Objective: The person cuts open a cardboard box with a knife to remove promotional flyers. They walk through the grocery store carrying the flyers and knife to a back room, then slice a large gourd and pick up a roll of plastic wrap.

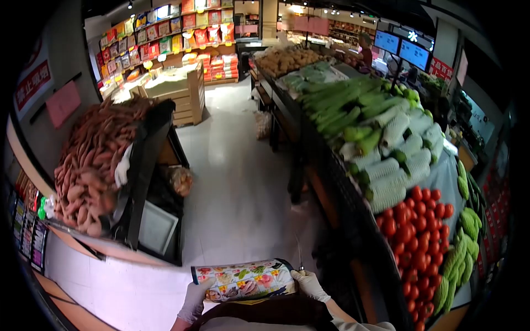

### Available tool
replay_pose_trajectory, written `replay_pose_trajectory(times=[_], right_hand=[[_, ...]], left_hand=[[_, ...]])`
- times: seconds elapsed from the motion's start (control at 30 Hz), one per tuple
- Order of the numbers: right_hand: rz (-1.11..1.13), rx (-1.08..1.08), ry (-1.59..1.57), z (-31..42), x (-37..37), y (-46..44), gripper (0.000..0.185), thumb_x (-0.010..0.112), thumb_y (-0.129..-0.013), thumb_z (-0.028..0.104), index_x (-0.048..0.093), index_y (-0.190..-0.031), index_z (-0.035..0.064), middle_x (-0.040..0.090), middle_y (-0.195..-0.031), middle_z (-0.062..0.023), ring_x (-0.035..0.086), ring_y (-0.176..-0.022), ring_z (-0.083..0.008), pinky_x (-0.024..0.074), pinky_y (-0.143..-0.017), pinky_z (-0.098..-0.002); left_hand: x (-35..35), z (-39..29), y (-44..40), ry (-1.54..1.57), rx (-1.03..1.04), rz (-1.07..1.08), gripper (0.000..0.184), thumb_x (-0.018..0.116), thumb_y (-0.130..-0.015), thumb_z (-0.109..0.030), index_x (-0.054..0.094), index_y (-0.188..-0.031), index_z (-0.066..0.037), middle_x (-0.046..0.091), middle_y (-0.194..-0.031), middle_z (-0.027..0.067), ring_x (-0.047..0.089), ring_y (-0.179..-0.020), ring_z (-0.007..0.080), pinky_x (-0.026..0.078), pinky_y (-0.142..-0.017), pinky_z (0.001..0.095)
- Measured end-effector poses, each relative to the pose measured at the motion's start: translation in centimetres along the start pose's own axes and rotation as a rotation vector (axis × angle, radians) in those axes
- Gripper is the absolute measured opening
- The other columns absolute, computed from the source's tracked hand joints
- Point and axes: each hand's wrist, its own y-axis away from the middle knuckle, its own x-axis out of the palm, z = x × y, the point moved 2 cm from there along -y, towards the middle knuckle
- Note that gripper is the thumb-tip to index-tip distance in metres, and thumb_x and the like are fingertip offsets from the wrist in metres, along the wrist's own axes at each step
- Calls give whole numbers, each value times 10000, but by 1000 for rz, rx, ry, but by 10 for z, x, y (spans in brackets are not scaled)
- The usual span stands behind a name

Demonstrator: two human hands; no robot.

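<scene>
Both hands wear white gloves at the bottom centre of the head view, in front of the dark apron. My left hand (194,298) is closed on the left end of a printed roll (248,280) with colourful food pictures. At the roll's right end, my right hand (310,285) is closed, with a small dark-and-metal item at its fingertips, too small to name. The roll lies level between the two hands.
Sweet potatoes (99,160) fill a stand at left. On the long right stand lie tomatoes (417,237), net-wrapped vegetables (395,176), bitter melons (461,254) and green vegetables (353,99). A wooden crate (189,99) stands ahead, beside the grey floor aisle (232,165). A person (365,49) is far back.
</scene>
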Motion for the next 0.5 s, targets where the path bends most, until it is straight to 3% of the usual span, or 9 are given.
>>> replay_pose_trajectory(times=[0.1,0.13,0.17,0.2,0.23,0.3,0.33,0.5], right_hand=[[19,227,8,105,32,-55,166,611,-864,170,599,-839,6,564,-684,-18,532,-584,-98,403,-471,-232],[81,158,34,109,39,-95,200,614,-854,234,572,-754,66,572,-659,-35,540,-482,-148,402,-380,-264],[129,235,149,116,33,-125,204,594,-862,258,593,-804,63,587,-690,-59,540,-461,-164,397,-353,-268],[155,279,31,129,45,-146,199,605,-857,246,602,-834,49,594,-708,-58,550,-491,-155,415,-387,-266],[183,316,-91,141,58,-170,200,616,-851,235,612,-864,35,602,-727,-58,559,-521,-146,433,-421,-263],[169,252,-34,178,83,-210,231,636,-844,219,617,-914,1,609,-768,-50,572,-608,-123,465,-521,-255],[207,159,-4,161,88,-260,237,647,-842,212,615,-888,-18,604,-764,-29,566,-676,-103,472,-598,-261],[166,153,111,237,148,-398,245,638,-845,242,636,-878,0,597,-707,-2,539,-594,-96,447,-541,-244]], left_hand=[[45,-82,-26,45,126,4,386,658,-781,-136,563,-1100,58,638,-988,116,624,-863,185,498,-770,290],[48,-99,-39,46,146,4,409,659,-770,-127,547,-1119,55,630,-1009,115,616,-886,186,488,-792,297],[49,-112,-60,43,160,23,435,660,-759,-118,530,-1138,53,622,-1031,115,609,-909,187,478,-814,304],[48,-116,-80,137,258,85,468,648,-750,-107,499,-1167,44,611,-1049,106,599,-929,191,468,-826,314],[-28,-46,-159,112,-17,169,476,612,-852,-211,454,-1268,-40,610,-1079,129,589,-976,262,481,-828,373],[24,-113,-163,456,-42,103,462,647,-826,-123,481,-1252,-62,564,-1165,121,567,-1021,245,474,-851,381],[36,-135,-189,409,-73,77,460,645,-827,-123,481,-1252,-61,561,-1168,120,565,-1023,244,474,-853,379],[63,-237,-335,95,-170,92,449,637,-832,-120,483,-1250,-58,549,-1185,117,559,-1033,241,470,-862,373]])
